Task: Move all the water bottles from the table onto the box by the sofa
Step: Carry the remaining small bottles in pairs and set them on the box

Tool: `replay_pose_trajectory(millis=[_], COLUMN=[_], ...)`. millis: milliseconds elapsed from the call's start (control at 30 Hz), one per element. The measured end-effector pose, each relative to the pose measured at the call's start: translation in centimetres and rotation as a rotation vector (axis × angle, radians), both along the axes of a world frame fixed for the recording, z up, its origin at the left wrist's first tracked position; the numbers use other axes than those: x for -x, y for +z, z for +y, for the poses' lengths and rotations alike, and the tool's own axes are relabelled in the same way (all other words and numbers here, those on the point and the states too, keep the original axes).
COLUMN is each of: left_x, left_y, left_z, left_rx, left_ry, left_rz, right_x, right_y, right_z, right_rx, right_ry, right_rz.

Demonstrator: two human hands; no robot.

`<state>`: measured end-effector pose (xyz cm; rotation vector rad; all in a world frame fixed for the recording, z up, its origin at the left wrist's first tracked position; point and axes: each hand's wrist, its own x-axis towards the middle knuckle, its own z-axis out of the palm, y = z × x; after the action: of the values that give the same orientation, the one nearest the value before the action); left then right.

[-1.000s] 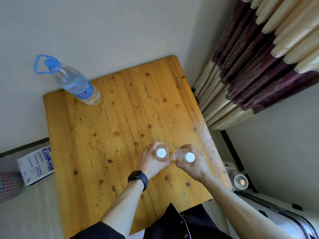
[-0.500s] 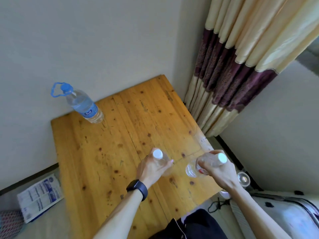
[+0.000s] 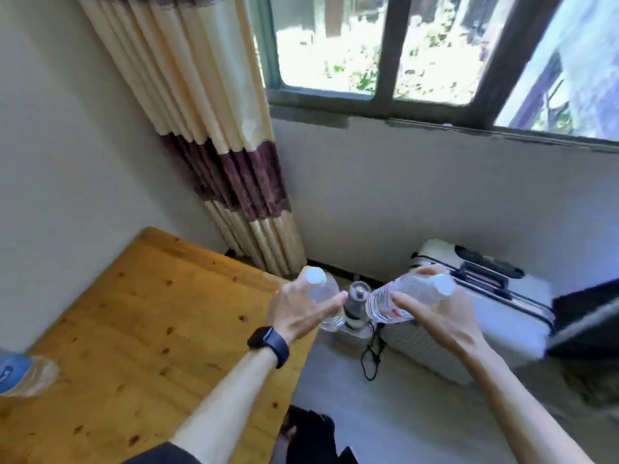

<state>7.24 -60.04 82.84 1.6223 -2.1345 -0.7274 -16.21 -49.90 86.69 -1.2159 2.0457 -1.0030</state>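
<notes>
- My left hand (image 3: 301, 309) has its fingers (image 3: 330, 304) curled round a small water bottle (image 3: 321, 294). The thumb and fingertips close across its middle, so the grip is tight, not loose.
- That bottle stands nearly upright. Its long axis leans a little, with the white cap towards me and up-left and the base down-right.
- I hold it in the air at the near right edge of the wooden table (image 3: 134, 313), with its base just past the edge and over the floor (image 3: 402, 413).
- My right hand (image 3: 432, 313) grips a second small bottle (image 3: 398, 296), the thumb (image 3: 407, 304) laid across the front and the other fingers wrapped over the far side.
- This one is tipped well over, almost lying on its side. Its cap points right and slightly up, its base left and down.
- It hangs over the floor, in front of the white suitcase (image 3: 485, 306) and well clear of the table.
- The two bases point towards each other, near but apart.
- Both bottles are clear ribbed plastic with white caps. The right one shows a small red mark low on its side.
- A black watch (image 3: 269, 344) sits on my left wrist.
- A larger bottle (image 3: 23, 376) with a blue label stands on the table at the left, cut off by the frame and blurred.
- Beyond are a cream and maroon curtain (image 3: 214, 128) and a window (image 3: 402, 45).
</notes>
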Motion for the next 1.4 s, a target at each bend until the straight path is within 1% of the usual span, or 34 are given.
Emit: replay_pose_trajectory(millis=[67,167,300,467,633,800,967,1167,1300,1400], left_x=[6.1,15.4,28.1,41.6,51.6,60.0,67.9,78.3,83.1,86.0], left_y=[1.4,3.1,6.1,10.8,14.6,15.5,15.8,16.4,17.2,16.9], left_z=[2.4,7.2,15.1,25.8,37.3,47.5,57.5,70.4,80.1,87.5], left_rx=[0.004,0.035,0.018,-0.005,0.019,-0.046,0.133,0.185,0.258,0.230], left_ry=[-0.123,-0.346,-0.652,-0.955,-1.305,-1.500,-1.740,-1.928,-2.060,-2.104], left_rz=[0.008,-0.034,0.055,0.192,0.231,0.274,0.186,0.128,0.089,0.096], right_x=[4.2,9.9,15.9,20.4,21.9,25.0,30.2,36.1,38.3,39.6], right_y=[0.8,1.9,4.3,7.2,9.6,10.6,10.7,11.7,12.7,13.3], right_z=[5.7,15.3,28.4,41.9,53.3,62.0,70.3,80.4,89.0,95.9], right_rx=[0.015,0.025,0.041,0.147,0.202,0.214,0.190,0.126,-0.006,-0.035], right_ry=[-0.155,-0.391,-0.735,-1.153,-1.451,-1.639,-1.776,-1.912,-2.032,-2.073], right_rz=[0.037,0.053,0.063,0.129,0.202,0.238,0.283,0.337,0.386,0.390])
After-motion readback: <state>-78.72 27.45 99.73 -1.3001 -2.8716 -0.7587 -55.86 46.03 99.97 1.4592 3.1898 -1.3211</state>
